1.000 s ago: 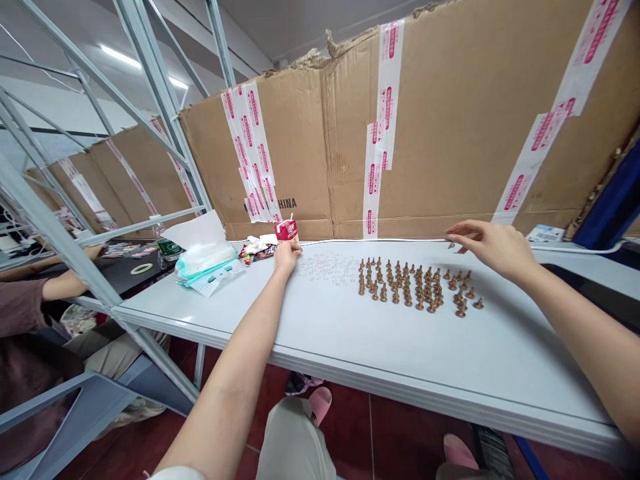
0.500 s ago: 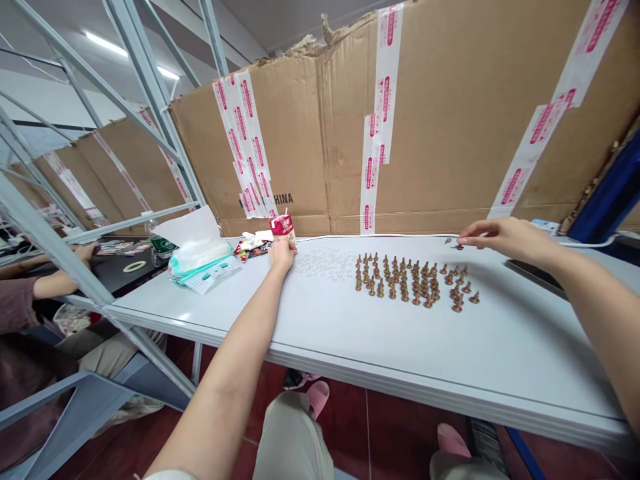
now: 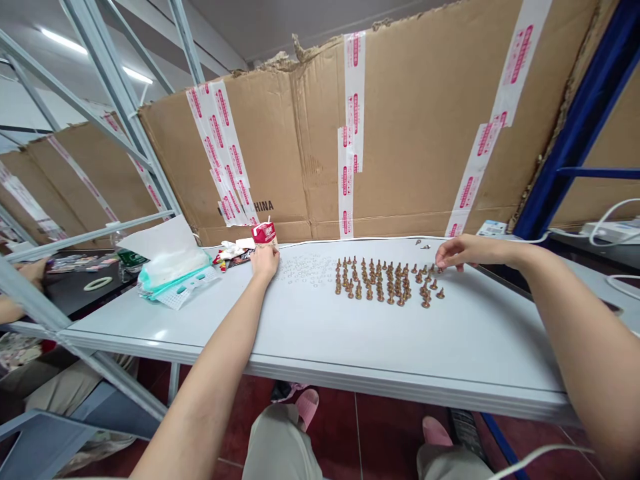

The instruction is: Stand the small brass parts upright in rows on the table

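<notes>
My left hand (image 3: 265,262) is closed at the lower part of a red and white drink carton (image 3: 264,233) with a straw. Its fingers are partly hidden from me. At the right end of the standing brass screws (image 3: 380,281), my right hand (image 3: 457,253) pinches a small brass screw (image 3: 440,269), mostly covered by the fingertips. These screws stand upright on flat heads in close rows, looser at the right. Two loose screws (image 3: 423,245) lie behind them, by the cardboard. Many tiny clear rings (image 3: 305,269) are spread between my left hand and the rows.
A teal and white pack (image 3: 175,277) and wrappers (image 3: 235,252) lie on the left of the white table (image 3: 310,333). A dark flat object (image 3: 505,280) is under my right forearm. Cardboard (image 3: 420,133) walls the back. Another person's hand (image 3: 33,275) is far left.
My right hand has moved from the two loose screws at the back toward me, to the right end of the rows. My left hand stays at the carton. The view has turned right.
</notes>
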`<state>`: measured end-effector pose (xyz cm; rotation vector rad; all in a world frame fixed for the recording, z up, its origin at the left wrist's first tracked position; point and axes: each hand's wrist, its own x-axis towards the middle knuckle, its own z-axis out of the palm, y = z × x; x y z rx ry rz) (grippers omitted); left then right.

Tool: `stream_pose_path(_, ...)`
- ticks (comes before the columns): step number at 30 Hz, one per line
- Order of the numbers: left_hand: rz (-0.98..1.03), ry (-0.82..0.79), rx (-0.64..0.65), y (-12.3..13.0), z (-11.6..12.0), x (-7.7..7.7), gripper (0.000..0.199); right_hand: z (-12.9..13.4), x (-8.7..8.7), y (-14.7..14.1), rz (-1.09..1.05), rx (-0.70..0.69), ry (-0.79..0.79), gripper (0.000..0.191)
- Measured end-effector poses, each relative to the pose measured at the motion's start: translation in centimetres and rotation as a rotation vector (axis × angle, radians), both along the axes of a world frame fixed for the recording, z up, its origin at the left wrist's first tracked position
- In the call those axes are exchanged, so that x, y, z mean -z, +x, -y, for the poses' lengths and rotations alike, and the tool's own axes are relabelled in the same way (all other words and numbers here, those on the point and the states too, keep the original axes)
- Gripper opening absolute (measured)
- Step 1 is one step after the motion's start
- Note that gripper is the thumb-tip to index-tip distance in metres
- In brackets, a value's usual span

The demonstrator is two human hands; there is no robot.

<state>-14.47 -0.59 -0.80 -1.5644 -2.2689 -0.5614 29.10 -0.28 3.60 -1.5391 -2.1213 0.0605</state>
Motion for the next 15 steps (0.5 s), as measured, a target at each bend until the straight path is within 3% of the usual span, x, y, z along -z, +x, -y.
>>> stream_pose_path(4,-0.012,0.024,0.021,0.3,0.1,-0.1,0.025,-0.8,0.1,0.3,0.050,-0.046,-0.145,0.034)
stream_pose_path(9,-0.025,0.022,0.041,0.5,0.0,-0.2,0.025,-3.0,0.0,1.6,0.090,-0.320,-0.600,0.020)
stream_pose_path(11,-0.028,0.022,0.053,0.6,0.0,-0.2,0.025,-3.6,0.2,2.0,0.079,-0.367,-0.643,0.017)
stream_pose_path(15,-0.035,0.030,0.071,0.7,0.1,-0.2,0.023,-3.7,-0.1,2.0,0.096,-0.330,-0.635,0.018)
